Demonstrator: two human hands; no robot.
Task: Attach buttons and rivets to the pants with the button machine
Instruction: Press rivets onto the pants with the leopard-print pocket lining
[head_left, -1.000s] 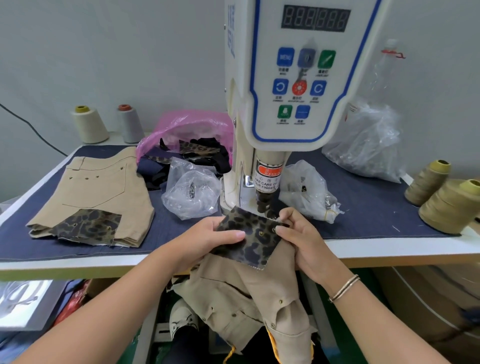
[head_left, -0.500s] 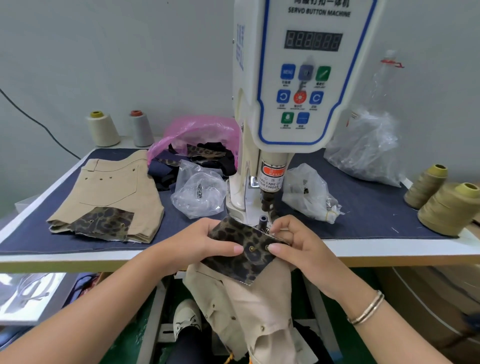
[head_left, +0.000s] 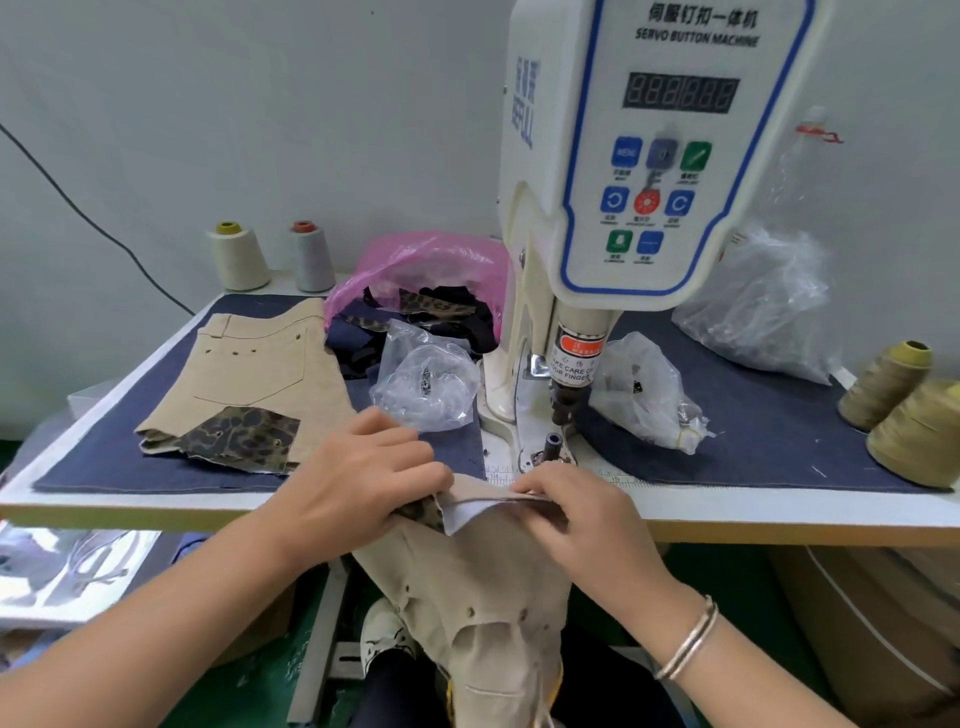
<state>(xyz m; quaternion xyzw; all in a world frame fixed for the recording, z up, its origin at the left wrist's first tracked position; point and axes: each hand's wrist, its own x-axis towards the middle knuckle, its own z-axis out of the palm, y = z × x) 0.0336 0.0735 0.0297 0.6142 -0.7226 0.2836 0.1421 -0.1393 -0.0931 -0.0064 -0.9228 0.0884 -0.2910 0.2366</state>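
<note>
At the lower centre of the frame, both hands hold the beige pants (head_left: 467, 582) at the table edge (head_left: 779, 512), just in front of the button machine (head_left: 639, 208). Change vs 0.5 s ago: the leopard-print flap that faced up between the hands is now folded over, so the pale underside shows and only a sliver of print peeks out by the left hand (head_left: 358, 478). Left hand lies over the fabric with fingers curled, pinching the fold at its left end; right hand (head_left: 576, 512) pinches the right end of the fold, fingers bent round the edge. Fabric is now off the lower die post (head_left: 552, 446), which stands bare just above the hands at frame centre, punch head (head_left: 563, 402) above it, gap clear. Judgement: 1 fastener spot on the flap looks done and the piece is being flipped or re-aimed for the next spot; nothing is under the punch yet. Rest of the pants hangs below the table, several studs visible on it. Finished stack of pants (head_left: 249, 384) sits at left of frame, clear bags of hardware (head_left: 426, 384) beside the machine base.
</note>
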